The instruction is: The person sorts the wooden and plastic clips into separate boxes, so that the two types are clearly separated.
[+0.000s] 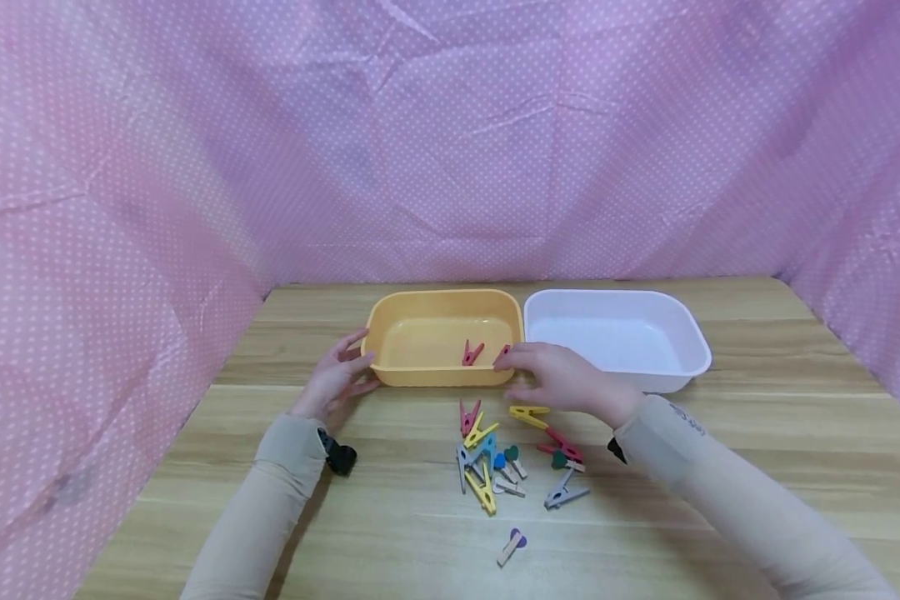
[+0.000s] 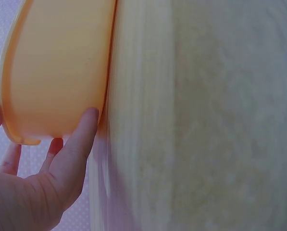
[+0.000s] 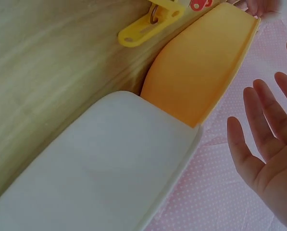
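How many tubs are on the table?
2. The orange tub sits by the left hand; the white tub is beside it, touching, behind the right hand.

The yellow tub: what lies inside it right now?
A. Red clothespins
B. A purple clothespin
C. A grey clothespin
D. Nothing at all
A: the head view shows red clothespins on the floor of the yellow tub, one of them beside the right hand.
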Demonstrator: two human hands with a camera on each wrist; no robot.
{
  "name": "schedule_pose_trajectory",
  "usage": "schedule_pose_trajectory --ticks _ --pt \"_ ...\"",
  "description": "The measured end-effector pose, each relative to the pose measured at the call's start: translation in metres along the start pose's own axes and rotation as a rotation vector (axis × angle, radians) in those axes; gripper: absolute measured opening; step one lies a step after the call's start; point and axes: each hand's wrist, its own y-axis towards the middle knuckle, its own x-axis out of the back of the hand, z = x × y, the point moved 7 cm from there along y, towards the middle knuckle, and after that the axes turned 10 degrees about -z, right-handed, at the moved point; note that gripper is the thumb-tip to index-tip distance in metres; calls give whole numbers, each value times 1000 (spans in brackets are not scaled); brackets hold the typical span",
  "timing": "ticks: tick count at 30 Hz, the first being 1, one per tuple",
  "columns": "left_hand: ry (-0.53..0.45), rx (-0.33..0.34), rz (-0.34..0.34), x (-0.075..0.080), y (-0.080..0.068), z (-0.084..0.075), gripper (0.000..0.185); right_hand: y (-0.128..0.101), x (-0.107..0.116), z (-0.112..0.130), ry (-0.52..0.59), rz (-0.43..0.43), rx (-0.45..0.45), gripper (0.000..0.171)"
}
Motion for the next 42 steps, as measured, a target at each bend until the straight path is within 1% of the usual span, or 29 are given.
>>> schedule_pose_trajectory --ticks 6,13,20,29,34,37,42 --pt "-1 6 -7 2 0 1 60 -4 -4 -2 7 -6 -15 33" --pt "-10 7 -4 0 1 2 61 -13 -10 -4 75 43 -101 35" --pt "-32 4 0 0 1 2 61 -19 -15 -6 74 46 -92 37" --pt "-35 6 -6 0 0 3 61 -27 -27 -15 75 158 -193 42" --pt "-23 12 -15 0 0 3 60 -29 -31 -17 66 188 -226 43" --pt "-22 11 -12 0 -1 3 60 -30 -35 -19 53 198 -223 43" --pt "-28 12 -9 0 -2 3 60 -30 -41 -23 20 206 -191 45"
